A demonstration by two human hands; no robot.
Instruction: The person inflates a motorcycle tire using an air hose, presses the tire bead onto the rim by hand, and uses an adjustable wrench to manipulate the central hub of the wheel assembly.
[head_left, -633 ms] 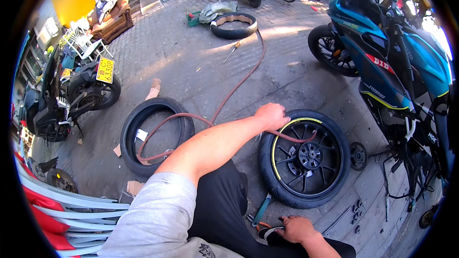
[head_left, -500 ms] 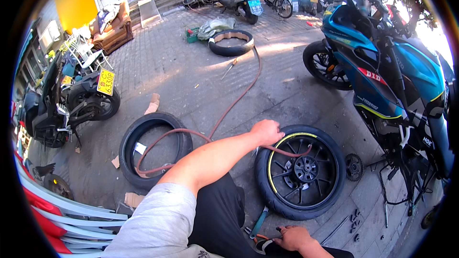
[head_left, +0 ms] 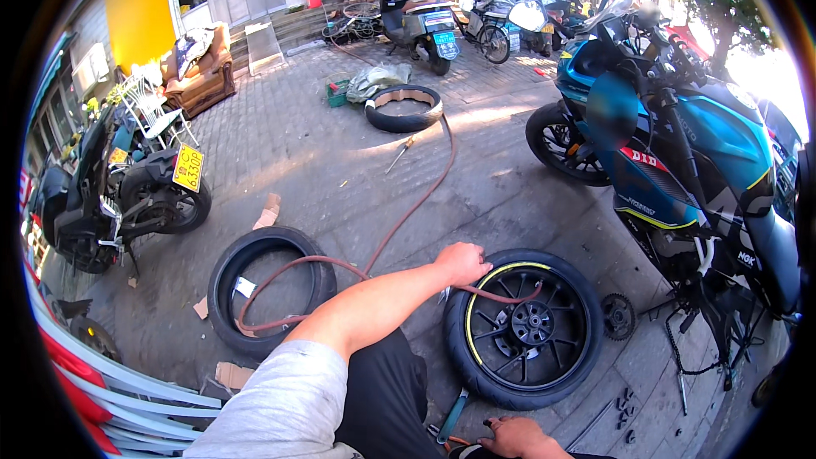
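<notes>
My left hand point(head_left: 463, 264) is closed at the upper left edge of a black motorcycle wheel point(head_left: 585, 293) with its tyre on. A bit of metal shows below the hand, but what the fingers grip is hidden. From under this hand a reddish-brown air hose point(head_left: 406, 208) runs across the wheel toward its rim. More of the hose loops over a loose tyre point(head_left: 223, 285) on the left. At the lower edge my right hand point(head_left: 518, 438) is closed, with a small dark piece at its fingertips. Beside it lie a teal-handled tool point(head_left: 453, 416) and an orange-handled one.
A blue-black motorcycle point(head_left: 722, 132) stands on the right, a sprocket point(head_left: 619, 316) and small black parts point(head_left: 626, 408) near it. Farther off lie another tyre point(head_left: 406, 122) and a screwdriver point(head_left: 398, 155). A parked scooter point(head_left: 153, 191) and pale stacked chairs point(head_left: 161, 412) line the left.
The view has tilted up slightly, so the ground and most things sit lower in it. Both hands keep about the same places relative to the wheel.
</notes>
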